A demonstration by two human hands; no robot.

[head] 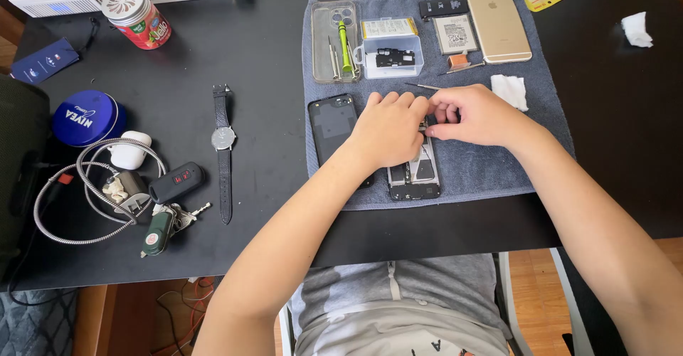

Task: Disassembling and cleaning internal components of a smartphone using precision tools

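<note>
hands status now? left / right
Left hand: curled over the opened phone, grip hidden, cannot tell.
Right hand: fingers pinched together at the phone; what they hold cannot be told.

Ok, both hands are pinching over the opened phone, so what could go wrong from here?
The small part pinched between the left hand and right hand could slip into the opened phone or grey towel. A forearm could also nudge the loose back cover.

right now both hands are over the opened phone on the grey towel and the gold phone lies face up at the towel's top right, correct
Not quite. The head view shows the gold phone lying face down, its back up. The rest holds: the left hand and right hand are over the opened phone on the grey towel.
</note>
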